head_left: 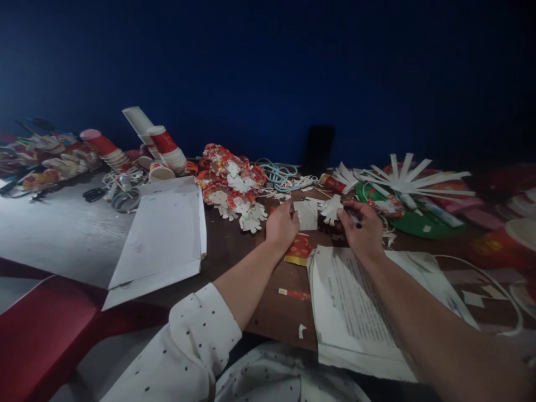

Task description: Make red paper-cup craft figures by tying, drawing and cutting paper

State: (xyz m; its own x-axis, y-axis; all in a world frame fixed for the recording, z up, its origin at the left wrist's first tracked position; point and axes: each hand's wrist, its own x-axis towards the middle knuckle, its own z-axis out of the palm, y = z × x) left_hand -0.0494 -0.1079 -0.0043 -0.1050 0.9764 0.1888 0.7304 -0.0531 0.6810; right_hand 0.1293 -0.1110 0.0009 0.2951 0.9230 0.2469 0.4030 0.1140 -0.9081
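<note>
My left hand (283, 224) is closed on the left edge of a small white piece of paper (307, 215). In my right hand (363, 230) is a white paper cutout (333, 209) with a jagged, splayed outline, pinched at its right side. A dark pen (355, 218) also sticks out from the fingers of that hand. A red and gold paper piece (298, 249) lies on the table just below the white paper. Left of my left hand are several similar white cutouts (251, 215), beside a heap of red and white patterned pieces (221, 164).
A large white sheet stack (161, 234) lies at left, and printed papers (352, 307) lie under my right forearm. Stacked paper cups (165, 146) stand at the back left. A cup cut into strips (404, 184) sits at right near a green disc (427, 223). A red chair (46, 329) is at lower left.
</note>
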